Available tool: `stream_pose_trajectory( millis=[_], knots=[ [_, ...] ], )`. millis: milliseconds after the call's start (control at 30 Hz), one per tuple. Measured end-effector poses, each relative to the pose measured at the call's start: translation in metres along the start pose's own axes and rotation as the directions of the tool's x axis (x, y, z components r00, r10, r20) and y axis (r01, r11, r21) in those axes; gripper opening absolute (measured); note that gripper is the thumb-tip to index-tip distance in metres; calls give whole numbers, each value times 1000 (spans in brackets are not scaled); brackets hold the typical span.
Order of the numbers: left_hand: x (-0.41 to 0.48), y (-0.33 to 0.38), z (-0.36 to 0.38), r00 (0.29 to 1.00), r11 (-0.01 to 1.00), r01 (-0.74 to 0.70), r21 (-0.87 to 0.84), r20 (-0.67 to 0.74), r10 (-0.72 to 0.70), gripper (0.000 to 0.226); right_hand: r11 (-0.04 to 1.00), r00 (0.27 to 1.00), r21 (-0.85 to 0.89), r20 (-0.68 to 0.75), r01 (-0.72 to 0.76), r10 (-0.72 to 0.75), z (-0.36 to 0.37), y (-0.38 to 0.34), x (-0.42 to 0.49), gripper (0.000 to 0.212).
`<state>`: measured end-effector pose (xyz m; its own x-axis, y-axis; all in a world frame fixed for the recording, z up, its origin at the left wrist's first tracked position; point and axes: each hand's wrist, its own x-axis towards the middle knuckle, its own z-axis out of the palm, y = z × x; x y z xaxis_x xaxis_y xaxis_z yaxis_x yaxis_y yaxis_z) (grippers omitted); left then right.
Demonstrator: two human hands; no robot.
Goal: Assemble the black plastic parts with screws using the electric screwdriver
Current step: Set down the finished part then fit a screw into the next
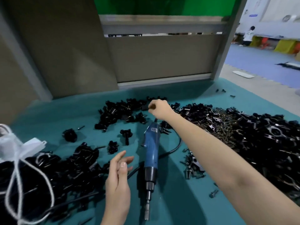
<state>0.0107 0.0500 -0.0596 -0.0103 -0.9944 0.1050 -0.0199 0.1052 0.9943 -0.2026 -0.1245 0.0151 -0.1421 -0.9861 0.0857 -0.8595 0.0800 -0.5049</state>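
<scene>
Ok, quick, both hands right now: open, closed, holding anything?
Left hand: open, fingers relaxed, holding nothing, beside the electric screwdriver.
Right hand: fingers curled, pinching a small dark piece; too blurred to identify.

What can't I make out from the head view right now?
All in the head view:
- Right hand: fingers curled over the far pile of black parts; whether its grip holds anything is lost to blur and the hand's own back.
- Electric screwdriver cable: runs into the near-left pile, end unseen.
- White bag: cut off by the left edge.
- Screws at right: heaped, too small to tell apart.
</scene>
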Motion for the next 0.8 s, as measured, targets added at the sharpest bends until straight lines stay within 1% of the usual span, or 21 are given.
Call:
stream_pose_trajectory(
  millis=[100, 167, 267, 333, 400, 467, 500, 533, 600, 633, 700, 733, 767, 800],
  knots=[
    [3, 2, 1, 999, 999, 34, -2, 17, -34, 35, 998, 999, -60, 37, -13, 15, 26, -17, 34, 42],
    [4, 1, 3, 999, 999, 47, 1, 25, -47, 37, 995, 997, -74, 35, -72, 75, 36, -15, 55, 52],
    [7, -1, 6, 998, 999, 49, 1, 34, -49, 39, 977, 975, -7, 52, -215, 215, 47, -2, 76, 65],
    [8, -3, 6, 999, 999, 35, 9, 24, -35, 39, 969, 967, 26, 79, -244, 241, 53, 6, 84, 73],
    [9, -4, 7, 1000, 1000, 18, 17, 17, -19, 35, 972, 972, 20, 28, -235, 234, 57, 8, 89, 68],
    [8, -5, 8, 1000, 1000, 7, 18, 15, -8, 34, 980, 980, 24, -33, -196, 197, 62, 8, 91, 50],
    [8, -5, 8, 1000, 1000, 2, 18, 15, -2, 35, 985, 985, 15, -28, -170, 170, 64, 8, 92, 43],
    [8, -5, 8, 1000, 1000, -3, 21, 16, 2, 35, 989, 989, 4, -2, -146, 146, 65, 7, 92, 42],
    [7, -4, 8, 1000, 1000, -7, 28, 15, 7, 37, 992, 992, 26, 45, -120, 119, 61, 8, 92, 50],
    [7, -4, 8, 1000, 999, -10, 31, 14, 9, 37, 993, 994, 44, 28, -111, 110, 56, 9, 92, 54],
    [7, -4, 8, 1000, 999, -25, 44, 16, 24, 39, 991, 990, 83, -83, -106, 113, 43, 15, 94, 55],
    [7, -4, 8, 999, 998, -36, 51, 20, 35, 40, 983, 979, 135, -140, -127, 145, 35, 21, 94, 54],
    [6, -4, 8, 999, 997, -44, 56, 24, 43, 42, 967, 967, 192, -157, -170, 201, 28, 28, 94, 54],
    [6, -4, 8, 999, 997, -48, 59, 25, 47, 43, 945, 957, 233, -121, -229, 262, 21, 35, 94, 54]
  ],
)
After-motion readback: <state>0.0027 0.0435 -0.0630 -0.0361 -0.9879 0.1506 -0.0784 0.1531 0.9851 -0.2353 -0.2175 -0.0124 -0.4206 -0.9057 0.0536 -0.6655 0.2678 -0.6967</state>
